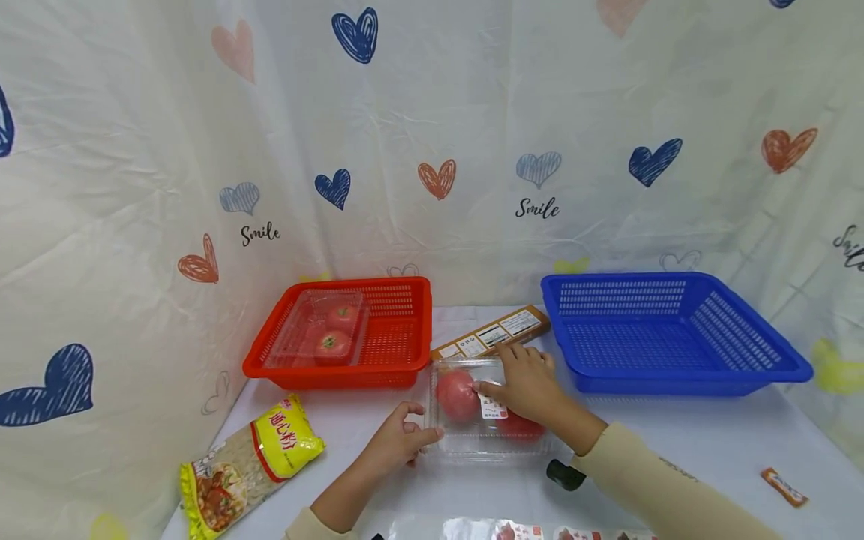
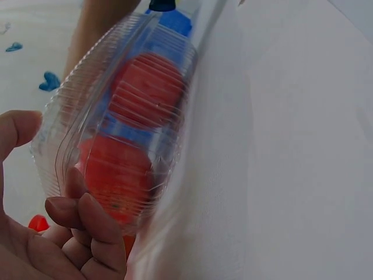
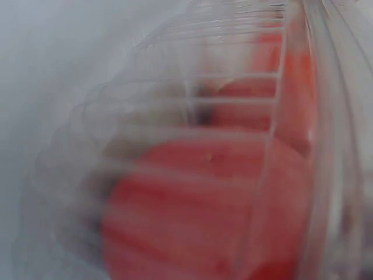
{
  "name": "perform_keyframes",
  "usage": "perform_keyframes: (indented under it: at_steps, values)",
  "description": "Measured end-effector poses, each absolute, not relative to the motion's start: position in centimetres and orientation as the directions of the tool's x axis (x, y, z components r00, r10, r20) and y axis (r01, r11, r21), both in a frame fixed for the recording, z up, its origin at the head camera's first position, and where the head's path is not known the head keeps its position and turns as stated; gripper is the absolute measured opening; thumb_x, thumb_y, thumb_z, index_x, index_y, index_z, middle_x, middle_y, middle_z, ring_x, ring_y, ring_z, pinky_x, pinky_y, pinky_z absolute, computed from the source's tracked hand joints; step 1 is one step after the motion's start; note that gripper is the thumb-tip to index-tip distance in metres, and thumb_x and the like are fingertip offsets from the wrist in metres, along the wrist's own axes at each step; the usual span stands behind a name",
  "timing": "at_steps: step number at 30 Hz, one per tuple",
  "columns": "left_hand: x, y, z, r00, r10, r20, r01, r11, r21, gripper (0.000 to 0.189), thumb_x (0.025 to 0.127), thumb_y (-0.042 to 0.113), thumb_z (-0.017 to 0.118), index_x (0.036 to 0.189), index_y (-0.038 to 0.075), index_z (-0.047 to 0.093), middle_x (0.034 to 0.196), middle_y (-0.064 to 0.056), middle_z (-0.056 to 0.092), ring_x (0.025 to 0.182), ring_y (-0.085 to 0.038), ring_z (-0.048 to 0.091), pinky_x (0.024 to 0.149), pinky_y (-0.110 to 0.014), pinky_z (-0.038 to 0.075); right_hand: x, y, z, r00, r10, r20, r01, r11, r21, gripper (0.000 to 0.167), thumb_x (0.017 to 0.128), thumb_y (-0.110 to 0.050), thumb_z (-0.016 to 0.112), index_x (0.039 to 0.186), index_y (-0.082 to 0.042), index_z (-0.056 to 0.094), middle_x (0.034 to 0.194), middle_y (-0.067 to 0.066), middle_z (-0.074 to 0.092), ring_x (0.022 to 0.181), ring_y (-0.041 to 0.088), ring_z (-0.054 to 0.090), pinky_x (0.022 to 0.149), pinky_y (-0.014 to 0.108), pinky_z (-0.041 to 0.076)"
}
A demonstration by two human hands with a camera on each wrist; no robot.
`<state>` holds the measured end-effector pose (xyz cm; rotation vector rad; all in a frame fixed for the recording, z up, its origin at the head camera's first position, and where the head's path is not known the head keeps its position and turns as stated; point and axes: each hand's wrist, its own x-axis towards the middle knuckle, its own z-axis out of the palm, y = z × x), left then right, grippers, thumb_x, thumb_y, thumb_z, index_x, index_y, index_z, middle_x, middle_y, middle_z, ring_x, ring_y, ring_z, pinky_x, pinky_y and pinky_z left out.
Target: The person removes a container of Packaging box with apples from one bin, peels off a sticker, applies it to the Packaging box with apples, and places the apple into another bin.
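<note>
A clear plastic clamshell box [image 1: 466, 444] holding red tomatoes [image 1: 457, 395] lies on the table's middle. Its lid bears a white label [image 1: 493, 407]. At the box's left edge, my left hand [image 1: 398, 439] holds the rim with thumb and bent fingers; the left wrist view shows this hand [image 2: 76, 233] close against the ridged plastic. My right hand [image 1: 529, 382] rests spread over the lid's right half, its thumb at the label and its fingers toward the far edge. The right wrist view is blurred, showing a tomato [image 3: 204, 210] through the box's side.
Behind left, a red basket [image 1: 337, 377] contains another clear box [image 1: 297, 330] of tomatoes. A blue basket [image 1: 682, 382] stands behind right, with a long brown carton [image 1: 496, 332] between. A noodle bag [image 1: 253, 465], a dark green object [image 1: 565, 475], a label sheet [image 1: 516, 531] and a small orange packet [image 1: 784, 487] lie around.
</note>
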<state>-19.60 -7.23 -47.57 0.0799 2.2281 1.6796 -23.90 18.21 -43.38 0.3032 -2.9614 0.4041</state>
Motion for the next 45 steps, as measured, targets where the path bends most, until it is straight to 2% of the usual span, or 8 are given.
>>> perform_keyframes:
  at_steps: [7,11,14,20,25,30,39,45]
  values:
    - [-19.7,-7.2,-47.6,-0.937,0.256,-0.237,-0.165,0.275,0.947,0.057,0.083,0.028,0.077,0.125,0.007,0.045,0.067,-0.002,0.051,0.052,-0.015,0.04,0.05,-0.027,0.046,-24.2,18.1,-43.4,-0.969,-0.141,0.203,-0.192,0.946,-0.26,0.075,0.089,-0.052,0.064,0.141,-0.001,0.045,0.134,0.019,0.052,0.124,0.042,0.043,0.1,0.063,0.025]
    - [-19.6,-7.2,-47.5,-0.94,0.251,-0.231,-0.164,0.259,0.952,0.056,0.083,0.027,0.078,0.124,0.006,0.046,0.065,-0.002,0.051,0.052,-0.015,0.041,0.05,-0.027,0.048,-24.3,18.8,-43.1,-0.965,-0.187,0.182,-0.238,0.919,-0.315,0.07,0.091,-0.04,0.067,0.144,-0.003,0.042,0.134,0.018,0.053,0.123,0.042,0.044,0.102,0.064,0.023]
    - [-19.5,-7.3,-47.4,-0.941,0.247,-0.23,-0.167,0.252,0.953,0.055,0.083,0.026,0.078,0.123,0.006,0.046,0.065,-0.002,0.052,0.051,-0.015,0.042,0.051,-0.028,0.048,-24.4,19.7,-42.6,-0.96,-0.246,0.133,-0.278,0.886,-0.371,0.075,0.089,-0.037,0.07,0.148,-0.005,0.037,0.137,0.018,0.052,0.126,0.042,0.044,0.105,0.065,0.02]
    - [-19.5,-7.5,-47.4,-0.942,0.247,-0.227,-0.163,0.253,0.954,0.056,0.083,0.027,0.078,0.124,0.006,0.046,0.065,-0.002,0.053,0.052,-0.015,0.043,0.051,-0.028,0.049,-24.3,21.6,-41.9,-0.947,-0.32,0.019,-0.292,0.837,-0.463,0.097,0.078,-0.044,0.079,0.153,-0.009,0.028,0.143,0.019,0.046,0.133,0.046,0.035,0.104,0.069,0.023]
    - [-19.6,-7.5,-47.4,-0.94,0.249,-0.234,-0.167,0.263,0.95,0.057,0.083,0.029,0.079,0.124,0.007,0.047,0.066,-0.002,0.054,0.052,-0.016,0.044,0.052,-0.028,0.049,-24.2,22.0,-42.1,-0.933,-0.36,0.016,-0.324,0.818,-0.475,0.107,0.069,-0.047,0.085,0.152,-0.008,0.03,0.147,0.017,0.042,0.134,0.046,0.032,0.105,0.068,0.022]
    - [-19.6,-7.6,-47.3,-0.938,0.237,-0.253,-0.176,0.304,0.936,0.059,0.081,0.033,0.079,0.125,0.01,0.048,0.068,-0.003,0.057,0.054,-0.017,0.046,0.054,-0.029,0.049,-24.1,21.9,-42.0,-0.93,-0.367,0.002,-0.323,0.817,-0.477,0.112,0.063,-0.05,0.087,0.151,-0.01,0.032,0.149,0.015,0.04,0.136,0.044,0.03,0.107,0.068,0.016]
    - [-19.7,-7.7,-47.5,-0.936,0.241,-0.257,-0.179,0.303,0.936,0.058,0.082,0.033,0.079,0.126,0.01,0.048,0.07,-0.005,0.058,0.055,-0.018,0.047,0.055,-0.03,0.05,-24.0,21.9,-42.1,-0.921,-0.389,-0.023,-0.331,0.811,-0.483,0.114,0.061,-0.05,0.088,0.153,-0.014,0.03,0.152,0.016,0.034,0.139,0.043,0.023,0.109,0.066,0.005]
    - [-19.5,-7.6,-47.8,-0.924,0.28,-0.261,-0.188,0.263,0.946,0.064,0.083,0.029,0.078,0.131,0.006,0.042,0.071,-0.008,0.061,0.051,-0.017,0.047,0.056,-0.032,0.053,-23.4,22.7,-42.6,-0.926,-0.377,0.011,-0.31,0.745,-0.591,0.109,0.063,-0.036,0.091,0.153,-0.02,0.031,0.155,0.017,0.028,0.14,0.048,0.017,0.104,0.071,0.019]
